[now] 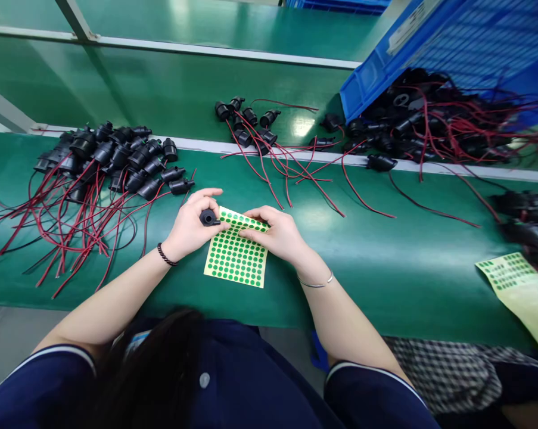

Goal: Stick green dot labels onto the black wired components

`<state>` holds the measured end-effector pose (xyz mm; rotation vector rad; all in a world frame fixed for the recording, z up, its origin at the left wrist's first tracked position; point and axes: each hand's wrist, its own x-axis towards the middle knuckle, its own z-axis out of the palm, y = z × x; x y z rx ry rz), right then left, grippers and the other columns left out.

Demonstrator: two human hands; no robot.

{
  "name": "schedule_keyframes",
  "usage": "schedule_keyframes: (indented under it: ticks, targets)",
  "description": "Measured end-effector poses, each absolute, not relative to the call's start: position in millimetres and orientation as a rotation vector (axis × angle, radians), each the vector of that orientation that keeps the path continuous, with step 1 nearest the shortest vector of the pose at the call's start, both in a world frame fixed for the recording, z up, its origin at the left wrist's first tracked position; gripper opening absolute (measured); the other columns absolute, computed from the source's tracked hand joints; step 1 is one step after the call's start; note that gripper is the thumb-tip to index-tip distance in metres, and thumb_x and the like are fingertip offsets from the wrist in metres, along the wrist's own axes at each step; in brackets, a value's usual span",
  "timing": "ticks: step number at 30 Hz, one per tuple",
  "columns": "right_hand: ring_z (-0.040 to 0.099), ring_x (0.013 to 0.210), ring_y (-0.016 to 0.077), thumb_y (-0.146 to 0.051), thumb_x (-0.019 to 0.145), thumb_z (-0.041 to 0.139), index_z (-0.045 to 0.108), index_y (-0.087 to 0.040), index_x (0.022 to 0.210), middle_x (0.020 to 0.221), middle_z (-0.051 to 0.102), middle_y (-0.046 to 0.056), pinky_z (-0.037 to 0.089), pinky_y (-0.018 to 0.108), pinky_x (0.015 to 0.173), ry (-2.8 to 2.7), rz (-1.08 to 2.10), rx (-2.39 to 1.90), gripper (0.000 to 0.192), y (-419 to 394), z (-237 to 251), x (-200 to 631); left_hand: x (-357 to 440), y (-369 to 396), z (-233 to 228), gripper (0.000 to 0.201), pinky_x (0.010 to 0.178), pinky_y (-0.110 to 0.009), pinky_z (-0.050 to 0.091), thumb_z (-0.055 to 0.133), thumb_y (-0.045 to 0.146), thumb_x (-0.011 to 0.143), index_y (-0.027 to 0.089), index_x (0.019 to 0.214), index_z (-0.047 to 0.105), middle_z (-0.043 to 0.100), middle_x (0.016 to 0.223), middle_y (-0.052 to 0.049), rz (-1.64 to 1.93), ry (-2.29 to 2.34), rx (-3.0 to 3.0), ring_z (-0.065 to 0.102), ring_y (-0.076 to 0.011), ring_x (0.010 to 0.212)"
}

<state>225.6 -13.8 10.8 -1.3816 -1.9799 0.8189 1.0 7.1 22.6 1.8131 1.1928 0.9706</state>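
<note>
A pale yellow sheet of round green stickers (237,256) is between my two hands, its top part bent. My left hand (194,219) is closed around a small black cylindrical part (208,217) with a round hole in its end, and its thumb and finger also touch the sheet's left edge. At the sheet's upper right, my right hand (277,234) pinches it between thumb and fingers. Left of my hands lies a heap of black cylindrical parts (117,155) with red and black wires trailing toward me.
Several more black wired parts (246,122) lie ahead on the ledge. At the right, a tilted blue crate (376,65) has many such parts spilling from it. Another sticker sheet (514,280) is at the far right of the green table (385,262), near a person's checkered clothing (447,369).
</note>
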Motion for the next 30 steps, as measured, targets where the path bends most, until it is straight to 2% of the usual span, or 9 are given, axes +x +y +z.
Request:
schedule_keyframes:
  ticks: [3,5,9,14,18,25,30]
  targets:
    - [0.068,0.083,0.0196,-0.025,0.075,0.081,0.073,-0.023,0.095,0.09,0.074,0.003,0.054,0.034,0.079,-1.99,0.838,-1.359,0.022,-15,10,225,3,5,20,0.021,0.088,-0.037,0.052,0.078,0.024,0.072,0.02,0.073,0.058,0.075,0.095,-0.005,0.902,1.198,1.775,0.07,-0.0209,0.092]
    - [0.068,0.082,0.0193,-0.028,0.075,0.082,0.072,-0.022,0.098,0.092,0.073,0.004,0.054,0.034,0.078,-1.968,0.843,-1.338,0.026,-15,9,225,4,4,19,0.019,0.08,-0.033,0.053,0.077,0.023,0.073,0.02,0.074,0.058,0.075,0.085,-0.003,0.888,1.222,1.718,0.07,-0.0183,0.082]
    - [0.068,0.082,0.0189,-0.034,0.077,0.079,0.071,-0.022,0.107,0.095,0.072,0.006,0.056,0.034,0.076,-1.895,0.857,-1.303,0.033,-15,6,228,5,6,18,0.021,0.074,-0.029,0.053,0.078,0.023,0.07,0.019,0.073,0.058,0.075,0.082,-0.002,0.88,1.237,1.607,0.07,-0.0164,0.078]
    - [0.069,0.078,0.018,-0.031,0.077,0.079,0.073,-0.021,0.091,0.088,0.074,0.004,0.055,0.033,0.073,-1.787,0.956,-1.376,0.018,-15,5,227,5,8,20,0.023,0.073,-0.028,0.052,0.08,0.024,0.067,0.019,0.072,0.058,0.073,0.078,-0.001,0.85,1.261,1.526,0.069,-0.0156,0.075]
    - [0.067,0.069,0.0164,-0.032,0.074,0.08,0.074,-0.02,0.08,0.077,0.074,0.002,0.052,0.031,0.066,-1.724,1.042,-1.455,0.015,-15,6,226,5,9,20,0.025,0.072,-0.028,0.051,0.081,0.026,0.064,0.019,0.072,0.058,0.072,0.077,-0.001,0.791,1.293,1.49,0.067,-0.0152,0.074]
    - [0.065,0.062,0.0149,-0.04,0.068,0.083,0.073,-0.019,0.083,0.07,0.072,0.002,0.052,0.03,0.059,-1.609,1.191,-1.516,0.027,-14,4,227,3,14,16,0.031,0.066,-0.027,0.048,0.083,0.034,0.061,0.019,0.069,0.058,0.068,0.072,0.0,0.714,1.305,1.511,0.061,-0.0142,0.069]
    - [0.069,0.072,0.0167,-0.04,0.063,0.086,0.071,-0.018,0.093,0.083,0.073,0.004,0.056,0.033,0.068,-1.571,1.263,-1.444,0.04,-11,3,231,1,15,21,0.037,0.061,-0.025,0.043,0.085,0.038,0.056,0.018,0.066,0.056,0.062,0.068,0.003,0.709,1.32,1.431,0.056,-0.0116,0.063]
